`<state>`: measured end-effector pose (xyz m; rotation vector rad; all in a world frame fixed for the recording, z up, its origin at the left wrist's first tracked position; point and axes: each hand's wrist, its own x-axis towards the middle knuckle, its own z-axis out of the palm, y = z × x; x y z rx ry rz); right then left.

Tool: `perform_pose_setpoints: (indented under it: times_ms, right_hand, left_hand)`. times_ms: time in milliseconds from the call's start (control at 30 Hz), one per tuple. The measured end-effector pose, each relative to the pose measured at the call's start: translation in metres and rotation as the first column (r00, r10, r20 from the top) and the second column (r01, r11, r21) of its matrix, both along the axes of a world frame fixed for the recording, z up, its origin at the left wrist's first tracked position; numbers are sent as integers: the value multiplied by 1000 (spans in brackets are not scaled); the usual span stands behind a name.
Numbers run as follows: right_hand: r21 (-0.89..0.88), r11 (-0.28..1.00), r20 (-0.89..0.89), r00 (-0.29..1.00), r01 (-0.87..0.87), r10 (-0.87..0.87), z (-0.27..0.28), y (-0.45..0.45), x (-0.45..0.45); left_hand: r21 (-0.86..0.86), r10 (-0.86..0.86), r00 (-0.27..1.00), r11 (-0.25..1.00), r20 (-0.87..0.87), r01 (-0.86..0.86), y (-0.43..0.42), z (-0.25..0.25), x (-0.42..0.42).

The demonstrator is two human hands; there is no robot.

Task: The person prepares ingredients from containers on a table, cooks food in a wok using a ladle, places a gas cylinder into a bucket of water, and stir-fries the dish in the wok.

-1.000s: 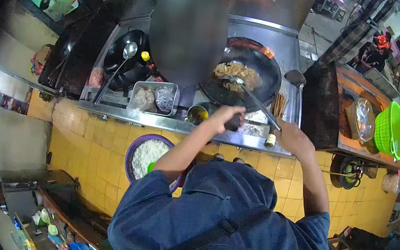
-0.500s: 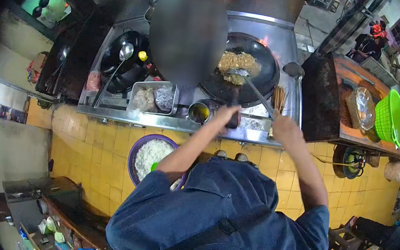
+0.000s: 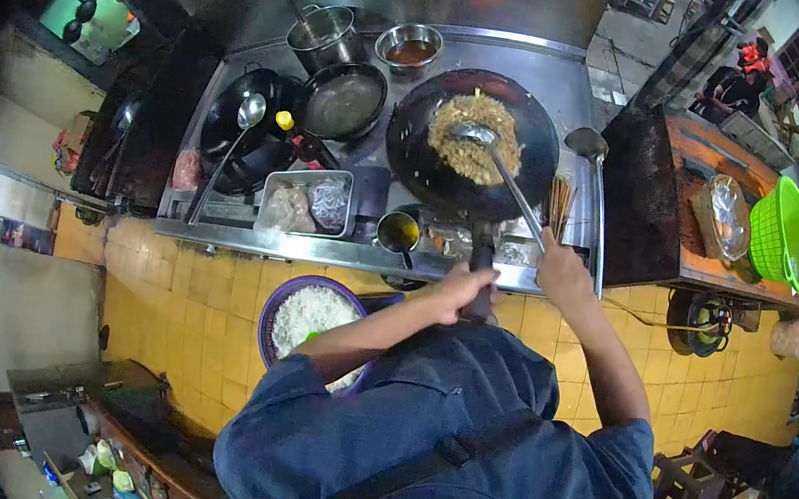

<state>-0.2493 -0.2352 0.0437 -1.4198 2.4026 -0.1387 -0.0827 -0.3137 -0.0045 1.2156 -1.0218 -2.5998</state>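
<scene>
My left hand (image 3: 460, 292) is wrapped round the handle of a black wok (image 3: 410, 155), close to my waist. Brown fried rice (image 3: 467, 161) lies in a loose heap in the middle of the wok. In my right hand (image 3: 566, 275) is the end of a long metal ladle (image 3: 518, 193), its bowl resting in the rice with the back facing up. A bundle of thin sticks (image 3: 559, 205) stands just right of the wok. A small pot of yellow liquid (image 3: 398, 230) sits left of the wok handle.
Left on the steel stove are a second wok (image 3: 225, 121), a frying pan (image 3: 343, 101), a bottle (image 3: 307, 144) and a metal tray (image 3: 352, 205). A pot (image 3: 326, 43) and a bowl of sauce (image 3: 410, 47) stand behind. White rice fills a purple basket (image 3: 269, 305) by my left side.
The wok has come down from a tilt and closer to me, and my left hand has moved down and right with its handle. The ladle's bowl has shifted slightly up in the rice.
</scene>
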Motion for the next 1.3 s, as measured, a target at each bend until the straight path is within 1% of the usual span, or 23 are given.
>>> perform_pose_setpoints:
  times_ms: [67, 100, 167, 200, 267, 300, 333, 367, 433, 500, 567, 667, 700, 767, 833, 867, 933, 1033, 1067, 1100, 1167, 1200, 1300]
  right_hand:
    - [-52, 994, 58, 994, -92, 95, 4, 4, -11]
    - [-101, 979, 109, 976, -178, 189, 6, 9, -16]
    - [-63, 977, 102, 973, -203, 209, 10, 10, -19]
    - [-13, 986, 65, 984, -164, 164, 4, 7, -21]
    - [30, 992, 13, 993, -122, 121, -10, 2, -29]
    - [-7, 998, -52, 996, -70, 69, -20, -1, -33]
    - [-40, 999, -106, 994, -17, 13, -25, 0, -34]
    - [-37, 999, -103, 995, -17, 13, -15, 7, -30]
    - [-115, 993, 29, 1000, 6, -3, 37, 19, -30]
    - [-131, 991, 30, 999, 29, -25, 50, 25, -27]
    - [-186, 981, 93, 995, 59, -42, 38, 29, -32]
    - [-256, 966, 222, 975, 38, 20, -45, 1, -48]
    - [-222, 970, 361, 932, 102, -16, -101, -14, -54]
    - [-183, 972, 482, 875, 148, -43, -125, -39, -58]
    - [-13, 981, 49, 980, -192, 192, -126, -61, -57]
    - [-13, 980, 42, 979, -199, 199, -113, -64, -53]
    - [-221, 964, 270, 959, 149, -86, -95, -61, -44]
    - [-147, 973, 195, 969, 179, -149, -130, -61, -46]
    - [-83, 980, 44, 982, -182, 186, -129, -63, -56]
    - [-77, 979, 46, 980, -188, 192, -130, -66, -58]
    - [-179, 981, 172, 984, 79, -48, -110, -79, -54]
    - [-197, 978, 85, 993, -66, 84, -99, -78, -46]
    - [-157, 951, 19, 962, -268, 274, -164, -98, -67]
  left_hand:
    - [31, -45, 998, 999, 38, 44, -6, 13, -2]
    - [-97, -99, 993, 990, 57, 104, -27, 24, -8]
    - [-52, -10, 995, 999, -97, 5, -77, -15, -18]
    - [-57, -8, 995, 998, -100, 2, -75, -15, -17]
    - [-94, 129, 985, 988, 114, -119, -58, -12, -15]
    - [-173, 152, 981, 976, 121, -130, -34, 4, -11]
    - [-42, -37, 999, 998, -40, 35, -24, -26, 0]
    - [8, -105, 994, 994, 4, 105, -10, -13, 8]
    - [52, -20, 1000, 998, 9, 19, -9, -5, 8]
    - [-55, -5, 999, 998, 32, 7, -41, -35, 3]
    - [-281, 54, 997, 958, -49, -65, -68, -68, -7]
    - [-217, 139, 979, 961, -151, -169, -101, -122, -23]
    - [-217, 145, 978, 960, -152, -176, -101, -128, -23]
    - [-246, 175, 982, 951, -77, -189, -101, -131, -28]
    - [-266, 164, 984, 947, -72, -178, -103, -131, -32]
    - [-268, 165, 984, 947, -70, -178, -104, -132, -33]
    - [-250, 156, 986, 954, -61, -167, -102, -130, -31]
    - [-209, 193, 979, 957, -64, -202, -100, -130, -30]
    - [-224, 181, 982, 957, -46, -186, -101, -131, -30]
    - [-218, 188, 981, 957, -45, -193, -99, -134, -28]
    - [-237, 167, 983, 955, -74, -180, -101, -129, -29]
    - [-234, 187, 981, 953, -56, -195, -99, -125, -28]
    - [-235, 193, 977, 949, -89, -209, -101, -136, -29]
